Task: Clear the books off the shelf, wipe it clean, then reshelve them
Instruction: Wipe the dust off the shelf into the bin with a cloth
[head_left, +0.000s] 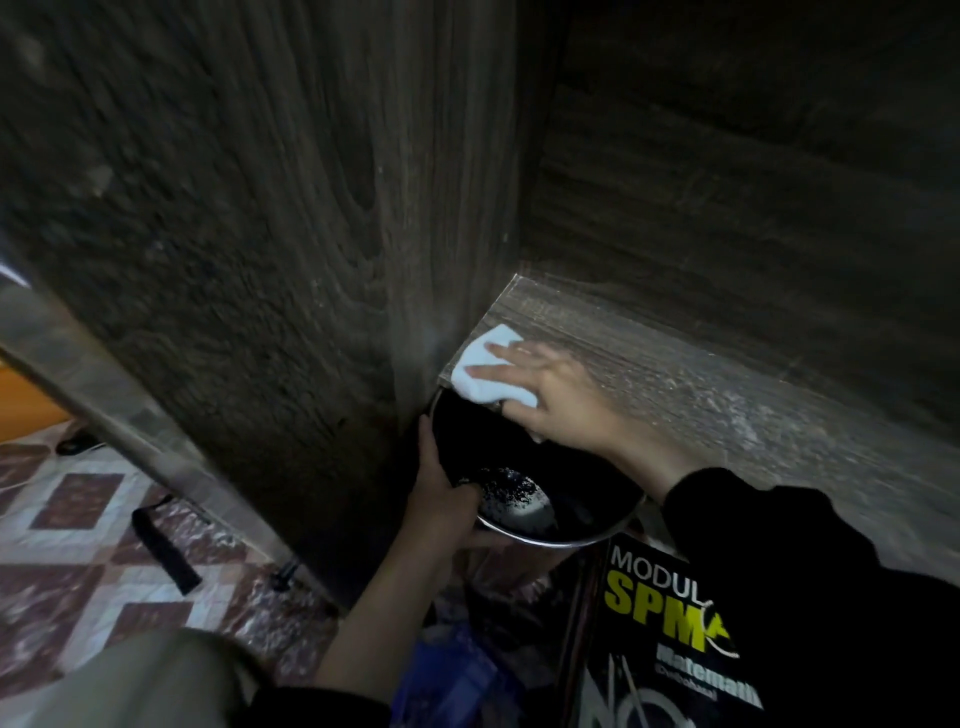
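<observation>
Head view, the only one. The shelf (727, 395) is bare of books and runs from centre toward four o'clock, with a grey film of dust across its board. At its front left corner, just right of centre, the right hand (550, 395) lies flat with fingers straight and spread, pressing a white cloth (483, 374) onto the board beside the upright side panel (311, 234). Directly below, at six o'clock of the cloth, the left hand (447, 493) grips the rim of a dark bowl (519, 452) held under the shelf's edge. A book (670, 613) with a black cover stands at five o'clock, off the shelf.

Wiping looks to be the step in hand. To do it well, I would draw the cloth from the far right end toward this corner in overlapping strokes under even flat pressure. The bowl's rim should sit tight beneath the lip, so that dust falls in and not onto the book. The back seam probably needs a folded edge.
</observation>
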